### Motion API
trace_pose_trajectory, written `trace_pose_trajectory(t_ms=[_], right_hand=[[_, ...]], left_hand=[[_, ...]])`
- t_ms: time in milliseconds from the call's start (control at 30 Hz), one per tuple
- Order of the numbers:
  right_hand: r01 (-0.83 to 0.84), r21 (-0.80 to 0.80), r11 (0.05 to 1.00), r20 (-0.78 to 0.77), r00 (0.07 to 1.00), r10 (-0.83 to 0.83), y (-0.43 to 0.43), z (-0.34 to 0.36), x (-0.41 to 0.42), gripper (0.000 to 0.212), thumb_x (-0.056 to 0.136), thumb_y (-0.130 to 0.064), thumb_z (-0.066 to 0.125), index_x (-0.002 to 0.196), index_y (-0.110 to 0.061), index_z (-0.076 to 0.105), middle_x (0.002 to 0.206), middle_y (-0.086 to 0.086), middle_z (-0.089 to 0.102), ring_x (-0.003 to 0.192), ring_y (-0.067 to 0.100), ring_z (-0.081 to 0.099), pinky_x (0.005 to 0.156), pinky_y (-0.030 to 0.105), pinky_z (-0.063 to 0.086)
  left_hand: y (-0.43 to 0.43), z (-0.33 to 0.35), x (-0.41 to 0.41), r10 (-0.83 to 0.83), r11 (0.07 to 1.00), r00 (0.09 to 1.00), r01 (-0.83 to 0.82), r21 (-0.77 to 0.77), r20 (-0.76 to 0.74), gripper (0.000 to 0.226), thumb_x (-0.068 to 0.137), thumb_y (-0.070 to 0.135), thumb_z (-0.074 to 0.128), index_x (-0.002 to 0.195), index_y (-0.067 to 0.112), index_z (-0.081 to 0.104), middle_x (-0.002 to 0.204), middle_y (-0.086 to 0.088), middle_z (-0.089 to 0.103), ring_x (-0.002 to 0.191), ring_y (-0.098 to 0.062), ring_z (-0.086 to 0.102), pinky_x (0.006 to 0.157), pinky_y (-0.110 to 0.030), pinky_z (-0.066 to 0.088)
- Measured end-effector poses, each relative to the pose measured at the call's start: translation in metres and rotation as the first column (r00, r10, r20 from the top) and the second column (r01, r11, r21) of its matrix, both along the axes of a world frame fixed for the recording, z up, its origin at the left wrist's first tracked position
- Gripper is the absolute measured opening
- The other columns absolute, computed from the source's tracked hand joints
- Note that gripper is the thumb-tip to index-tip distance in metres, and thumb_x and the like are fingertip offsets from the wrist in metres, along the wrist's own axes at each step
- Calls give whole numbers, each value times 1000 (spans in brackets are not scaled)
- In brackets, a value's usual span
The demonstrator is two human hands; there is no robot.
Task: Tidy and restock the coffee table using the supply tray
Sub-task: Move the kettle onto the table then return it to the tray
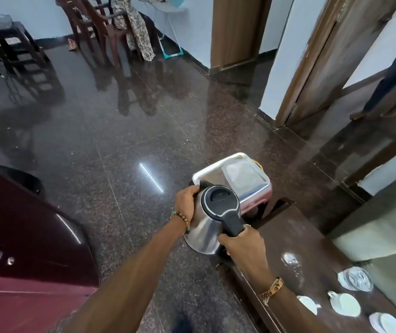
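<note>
My left hand [185, 203] is pressing flat against the steel side of the electric kettle [212, 218], fingers wrapping out of sight behind it. I am holding the kettle in the air, tilted, over the floor beside the coffee table [312, 246]; its spout is pointing away from me toward the metal supply tray [230, 175], whose near edge it is hiding. My right hand [242, 245] is gripping the black handle, covering its lower end. White cups [344, 305] are sitting blurred on the table, one cut off.
</note>
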State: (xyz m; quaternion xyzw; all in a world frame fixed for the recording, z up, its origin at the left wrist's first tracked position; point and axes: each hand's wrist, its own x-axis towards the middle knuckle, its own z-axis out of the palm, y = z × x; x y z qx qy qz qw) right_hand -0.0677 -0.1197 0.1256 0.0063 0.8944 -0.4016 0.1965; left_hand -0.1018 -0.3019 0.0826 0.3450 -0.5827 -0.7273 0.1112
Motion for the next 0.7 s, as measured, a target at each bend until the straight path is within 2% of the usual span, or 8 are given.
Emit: trace_pose_trajectory(t_ms=[133, 200, 300, 400, 533, 600, 667, 700], right_hand=[[-7, 12, 1000, -32, 999, 7, -35, 3, -16, 41, 65, -50, 68, 62, -11, 58, 61, 3, 68, 64, 26, 67, 64, 40, 56], [-10, 10, 1000, -43, 999, 10, -45, 3, -27, 41, 65, -50, 67, 61, -10, 57, 61, 4, 67, 65, 27, 67, 63, 40, 54], [-11, 35, 999, -30, 999, 12, -57, -7, -52, 40, 66, -48, 68, 63, -9, 59, 61, 4, 68, 64, 26, 66, 62, 40, 54], [1, 55, 998, -1, 1000, -1, -61, -18, -67, 37, 66, -43, 69, 63, -8, 60, 60, 4, 67, 61, 24, 65, 58, 38, 51], [43, 56, 997, 69, 997, -47, -61, -48, -106, 34, 63, -43, 69, 62, -10, 60, 59, 2, 68, 59, 21, 66, 54, 33, 49], [65, 61, 996, 87, 994, -70, -60, -60, -127, 32, 64, -41, 69, 61, -11, 59, 59, 2, 67, 59, 21, 65, 53, 31, 48], [67, 73, 995, 100, 992, -74, -59, -68, -146, 32, 64, -42, 68, 61, -11, 59, 58, 2, 66, 59, 21, 63, 52, 30, 45], [70, 79, 994, 101, 992, -78, -58, -68, -153, 34, 63, -44, 67, 62, -11, 60, 59, 1, 66, 59, 21, 63, 52, 30, 45]], left_hand=[[-33, 3, -17, -5, 1000, 999, 5, -6, -34, 25, 78, 22, 57, 78, 4, 75, 82, -14, 68, 79, -21, 57, 81, -46, 50], [-44, 1, -28, 2, 1000, 999, -2, -1, -35, 25, 84, 17, 55, 74, 12, 77, 80, -8, 73, 79, -19, 62, 82, -43, 52], [-57, -13, -53, 1, 1000, 1000, -1, 7, -18, 30, 86, 16, 54, 70, 20, 79, 76, 0, 75, 76, -14, 65, 78, -35, 52], [-60, -29, -70, -9, 1000, 1000, 9, -16, -8, 31, 85, 17, 55, 65, 21, 77, 70, 3, 73, 70, -12, 62, 68, -27, 51], [-58, -65, -111, -14, 1000, 998, 15, -9, 69, 22, 77, 28, 57, 65, 17, 72, 70, -4, 69, 69, -17, 58, 70, -36, 49], [-55, -79, -133, -52, 999, 995, 53, -6, 89, 26, 78, 28, 56, 61, 20, 75, 67, 4, 71, 64, -12, 61, 66, -30, 50], [-52, -89, -155, -82, 996, 994, 80, 36, 76, 27, 82, 25, 56, 65, 26, 78, 70, 7, 74, 65, -5, 66, 65, -22, 52], [-50, -91, -164, -102, 994, 992, 98, 55, 78, 26, 82, 25, 57, 67, 27, 79, 72, 6, 75, 68, -4, 67, 67, -23, 53]])
